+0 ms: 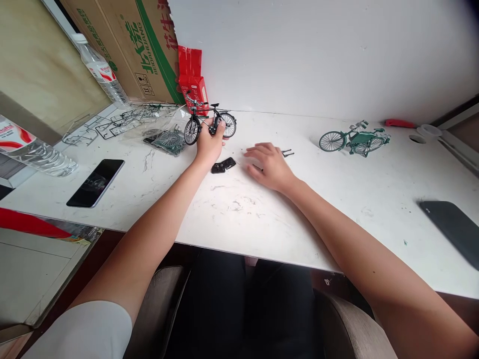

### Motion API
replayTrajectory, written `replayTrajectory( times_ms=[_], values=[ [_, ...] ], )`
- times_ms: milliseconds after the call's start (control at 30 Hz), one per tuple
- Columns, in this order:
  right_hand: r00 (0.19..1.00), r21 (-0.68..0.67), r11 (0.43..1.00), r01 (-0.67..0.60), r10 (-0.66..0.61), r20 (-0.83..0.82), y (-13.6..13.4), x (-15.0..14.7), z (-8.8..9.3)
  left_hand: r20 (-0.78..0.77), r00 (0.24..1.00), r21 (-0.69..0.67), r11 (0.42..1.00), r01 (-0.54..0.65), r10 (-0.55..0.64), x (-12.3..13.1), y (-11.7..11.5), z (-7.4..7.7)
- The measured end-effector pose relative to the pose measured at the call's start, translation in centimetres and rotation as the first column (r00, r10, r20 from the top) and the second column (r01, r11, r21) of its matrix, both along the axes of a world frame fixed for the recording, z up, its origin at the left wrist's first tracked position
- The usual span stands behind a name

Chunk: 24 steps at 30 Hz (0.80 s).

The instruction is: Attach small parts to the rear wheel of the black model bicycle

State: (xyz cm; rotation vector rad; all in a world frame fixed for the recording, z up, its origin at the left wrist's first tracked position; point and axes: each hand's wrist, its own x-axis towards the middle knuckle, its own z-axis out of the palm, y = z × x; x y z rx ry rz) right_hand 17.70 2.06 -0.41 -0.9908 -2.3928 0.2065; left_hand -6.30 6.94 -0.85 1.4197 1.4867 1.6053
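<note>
A small black model bicycle (205, 110) is held upright above the table by my left hand (209, 145), with fingers and thumb closed around its lower frame between the wheels. My right hand (272, 165) is low over the tabletop, fingers stretched and apart. A thin black piece (258, 168) shows by its thumb; I cannot tell whether the hand touches it. Behind that hand lies a small dark forked part (287, 152). Two flat black pieces (223, 165) lie between my hands. Farther right stands a green model bicycle (355, 139).
Plastic part frames (116, 124) and a clear bag of dark parts (166, 139) lie at the back left. Around them are a phone (96, 183), two water bottles (101, 70), a carton (130, 45) and a red packet (191, 75). A black slab (451, 229) lies right.
</note>
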Motion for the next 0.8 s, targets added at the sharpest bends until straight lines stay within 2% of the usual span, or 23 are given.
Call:
replayTrajectory(
  times_ms=[67,167,233,300,433,600,667,733,800],
  values=[
    [0.980,0.041,0.979,0.199,-0.200,0.018,1.0,1.4,0.2,0.031,0.999,-0.018,0.999,0.030,-0.029,0.6,-0.5,0.4],
    [0.870,0.031,0.879,0.477,-0.476,0.125,2.0,3.4,0.6,0.142,0.987,-0.054,0.995,0.078,-0.070,1.8,-1.6,1.2],
    [0.789,-0.014,0.813,0.582,-0.561,0.251,2.2,4.1,1.0,0.221,0.968,-0.081,0.987,0.139,-0.118,2.5,-2.4,1.6],
    [0.754,-0.041,0.791,0.610,-0.565,0.335,2.1,4.3,1.3,0.278,0.944,-0.101,0.971,0.216,-0.181,3.1,-3.1,1.9],
    [0.770,-0.017,0.813,0.581,-0.544,0.333,2.1,4.3,1.4,0.346,0.902,-0.120,0.942,0.314,-0.257,3.9,-4.0,2.1],
    [0.846,-0.038,0.866,0.499,-0.477,0.239,3.0,5.1,0.4,0.384,0.868,-0.101,0.921,0.377,-0.314,4.3,-4.6,2.1],
    [0.909,-0.057,0.916,0.397,-0.384,0.166,3.4,5.2,-0.2,0.374,0.867,-0.083,0.920,0.384,-0.329,4.4,-4.7,2.0],
    [0.974,-0.068,0.972,0.223,-0.219,0.063,3.6,5.0,-0.6,0.361,0.871,-0.074,0.921,0.383,-0.333,4.4,-4.6,1.7],
    [0.997,-0.073,0.995,0.070,-0.073,-0.041,3.5,4.4,-0.9,0.347,0.882,-0.083,0.926,0.368,-0.320,4.5,-4.5,1.4]
  ],
)
